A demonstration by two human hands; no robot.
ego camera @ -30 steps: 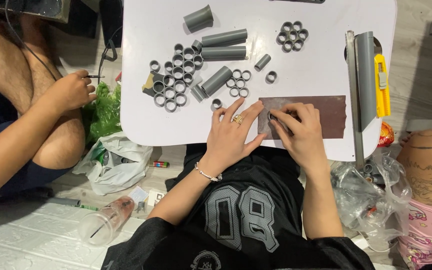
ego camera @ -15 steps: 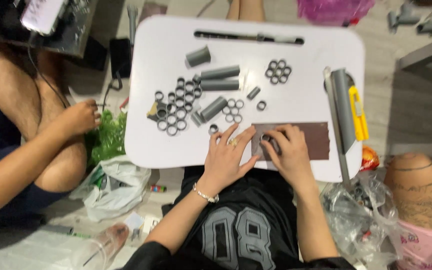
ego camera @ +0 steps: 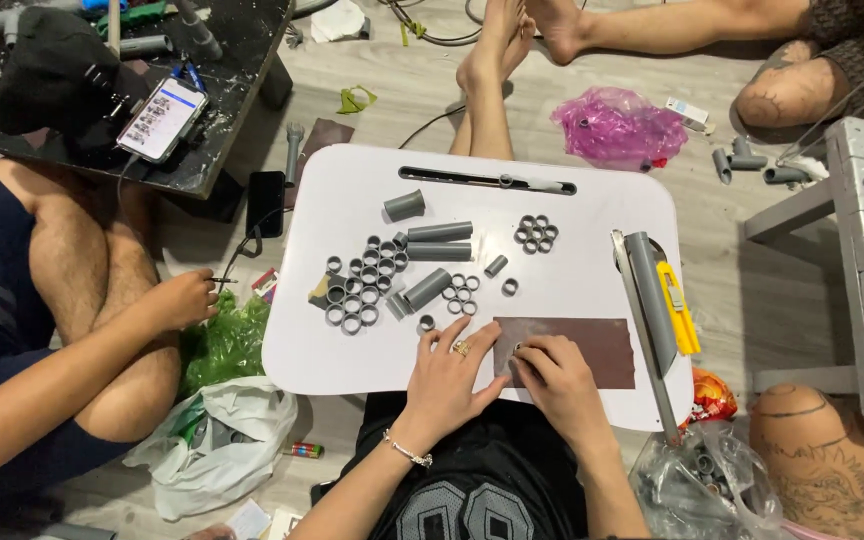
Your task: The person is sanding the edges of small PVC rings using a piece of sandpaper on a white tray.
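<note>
View pulled back; hands (ego camera: 497, 375) same on sandpaper (ego camera: 582, 350).

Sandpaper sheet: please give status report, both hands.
Left hand flat, pinning sandpaper sheet. Right hand pressing small piece onto it, piece hidden under fingers. Loose grey rings nearby, not obstructing.

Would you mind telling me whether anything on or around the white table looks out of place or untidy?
On the white table little stands out: the pipe rings sit in clusters, and both hands rest on the brown sandpaper sheet. The odd part is the floor, where loose grey pipe fittings and a pink plastic bag lie scattered beyond the table.
</note>
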